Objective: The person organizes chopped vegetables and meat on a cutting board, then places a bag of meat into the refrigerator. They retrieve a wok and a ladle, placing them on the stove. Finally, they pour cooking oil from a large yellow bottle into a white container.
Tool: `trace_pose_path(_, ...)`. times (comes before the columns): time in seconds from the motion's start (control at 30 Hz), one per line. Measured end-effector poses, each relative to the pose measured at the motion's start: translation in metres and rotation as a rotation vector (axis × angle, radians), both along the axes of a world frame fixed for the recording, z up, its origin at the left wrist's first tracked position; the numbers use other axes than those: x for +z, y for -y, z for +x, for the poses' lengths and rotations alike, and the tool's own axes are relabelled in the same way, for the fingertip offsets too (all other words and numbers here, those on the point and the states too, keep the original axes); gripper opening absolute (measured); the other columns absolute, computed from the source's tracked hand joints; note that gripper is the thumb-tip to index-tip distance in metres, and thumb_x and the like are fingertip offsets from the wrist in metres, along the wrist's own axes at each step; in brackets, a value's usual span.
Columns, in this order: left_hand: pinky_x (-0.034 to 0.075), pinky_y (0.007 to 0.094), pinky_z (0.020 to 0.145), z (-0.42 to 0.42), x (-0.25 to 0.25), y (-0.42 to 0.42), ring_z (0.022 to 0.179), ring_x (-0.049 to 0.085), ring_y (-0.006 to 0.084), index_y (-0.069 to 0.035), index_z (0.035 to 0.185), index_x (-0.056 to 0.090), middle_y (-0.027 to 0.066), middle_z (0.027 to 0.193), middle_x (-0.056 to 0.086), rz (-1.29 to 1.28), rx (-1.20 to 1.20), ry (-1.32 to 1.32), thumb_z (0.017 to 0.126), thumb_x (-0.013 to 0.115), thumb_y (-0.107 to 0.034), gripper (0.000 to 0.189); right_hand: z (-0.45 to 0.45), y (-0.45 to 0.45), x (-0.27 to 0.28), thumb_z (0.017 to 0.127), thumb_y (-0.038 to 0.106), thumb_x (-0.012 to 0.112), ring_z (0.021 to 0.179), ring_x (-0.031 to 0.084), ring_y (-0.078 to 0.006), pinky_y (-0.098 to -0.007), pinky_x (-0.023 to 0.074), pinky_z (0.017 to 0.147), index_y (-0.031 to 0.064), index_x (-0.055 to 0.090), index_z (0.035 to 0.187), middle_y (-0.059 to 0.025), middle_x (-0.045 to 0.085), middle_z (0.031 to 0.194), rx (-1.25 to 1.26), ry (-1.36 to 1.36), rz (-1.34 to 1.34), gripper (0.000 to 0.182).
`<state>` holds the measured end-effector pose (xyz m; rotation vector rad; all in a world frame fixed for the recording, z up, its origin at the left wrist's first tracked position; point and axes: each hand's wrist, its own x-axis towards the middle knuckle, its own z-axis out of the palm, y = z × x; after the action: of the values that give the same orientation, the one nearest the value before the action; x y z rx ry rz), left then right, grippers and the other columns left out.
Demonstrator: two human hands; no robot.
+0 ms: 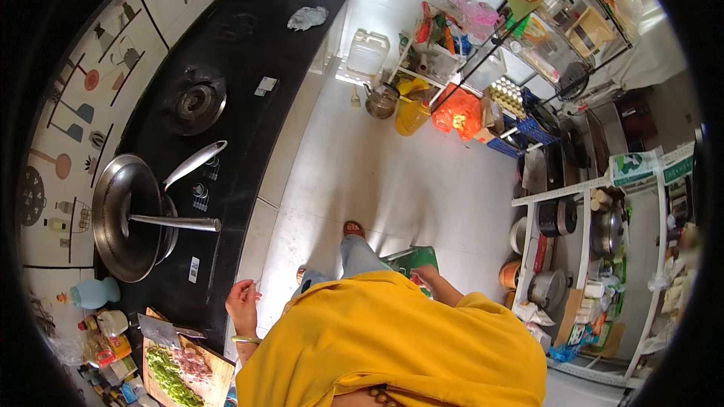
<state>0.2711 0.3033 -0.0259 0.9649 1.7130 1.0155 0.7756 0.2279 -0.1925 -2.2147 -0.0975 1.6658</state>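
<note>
My left hand [242, 301] hangs beside the front edge of the black countertop [226, 271], a bangle on its wrist. Its fingers are loosely curled, and whether a thin thing lies between them is unclear. Low on my right, my right hand [423, 278] is at a green box-like object [416, 258]; my yellow top covers part of it and its grip is hidden. A steel wok [121, 198] sits on the counter, tilted, with a long metal handle [195, 165]. A second metal handle [181, 223] extends over its rim. Chopped green vegetable [167, 373] and chopped meat [194, 363] lie on a wooden cutting board [218, 379].
A cleaver [159, 330] lies at the cutting board's far edge, near seasoning bottles [107, 339]. Farther along are a gas burner [198, 103] and a grey cloth [307, 18]. A kettle [382, 100] and an orange bag [457, 110] stand on the floor. White shelving [585, 187] lines the right.
</note>
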Motion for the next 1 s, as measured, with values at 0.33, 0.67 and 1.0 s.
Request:
trace_pose_path(0.33,0.048,0.0225,0.056,0.082,0.021,-0.032,0.062,0.058,0.0114,0.004,0.094,0.06,0.0073,0.077,0.062,-0.022,0.081,0.033,0.084,0.059,-0.002,0.012,0.053,-0.157,0.008,0.08,0.017,0.064,0.06,0.062,-0.0222,-0.035,0.0542,0.058,0.001,0.058,0.091,-0.0095,0.06,0.07,0.076,-0.115,0.266,0.02)
trace_pose_path(0.67,0.048,0.023,0.058,0.165,0.022,-0.092,0.062,0.059,0.0118,0.004,0.094,0.059,0.007,0.079,0.061,-0.03,0.052,0.016,0.084,0.059,-0.003,0.012,0.157,-0.111,-0.03,0.081,0.013,0.063,0.055,0.062,-0.0251,-0.0364,0.0536,0.05,-0.0022,0.057,0.084,-0.0145,0.061,0.068,0.07,-0.033,-0.014,0.017)
trace_pose_path(1.0,0.048,0.023,0.057,0.222,0.02,-0.141,0.063,0.06,0.0123,0.003,0.096,0.06,0.0072,0.08,0.062,-0.119,0.007,0.028,0.084,0.059,-0.004,0.014,0.233,-0.152,-0.039,0.083,0.014,0.061,0.057,0.06,-0.0251,-0.0383,0.0542,0.055,-0.0002,0.058,0.083,-0.0141,0.06,0.069,0.104,-0.016,-0.08,0.014)
